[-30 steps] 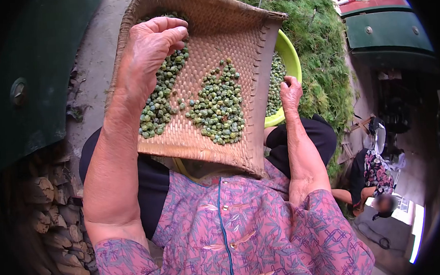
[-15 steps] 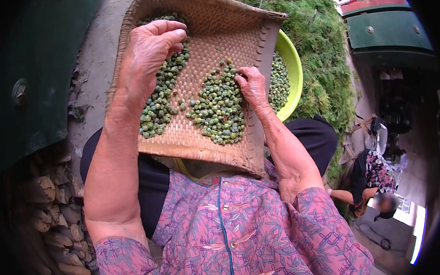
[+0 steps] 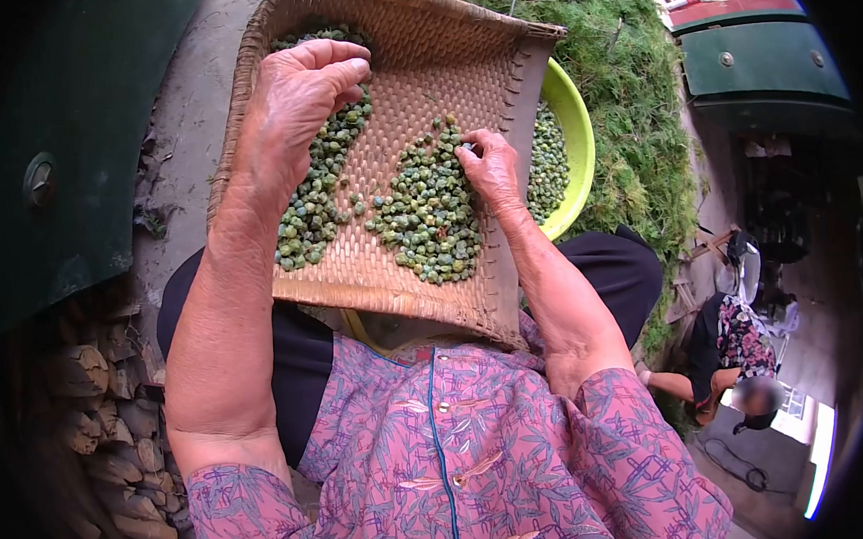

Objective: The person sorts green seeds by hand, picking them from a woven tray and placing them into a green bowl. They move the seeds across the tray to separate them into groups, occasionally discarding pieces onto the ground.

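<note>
A woven winnowing basket (image 3: 402,86) rests tilted across my lap. On it lie two heaps of small round green fruits (image 3: 429,221), one at the left and one near the right side. My left hand (image 3: 300,96) hovers over the upper end of the left heap, thumb and fingers pinched together; what they hold, if anything, is hidden. At the upper right edge of the other heap, my right hand (image 3: 495,169) has its thumb and forefinger closed, and their tips touch or nearly touch the fruits. I cannot make out anything between them.
Beyond the basket's right edge stands a yellow-green basin (image 3: 582,144) holding more fruits. Cut green foliage (image 3: 627,93) lies heaped behind it. Split firewood (image 3: 118,432) is stacked at the lower left. Another person (image 3: 738,351) is at the far right.
My left hand has shifted very slightly to the right over its heap. The right fingertips have moved a little to the left. The basket and heaps look nearly the same.
</note>
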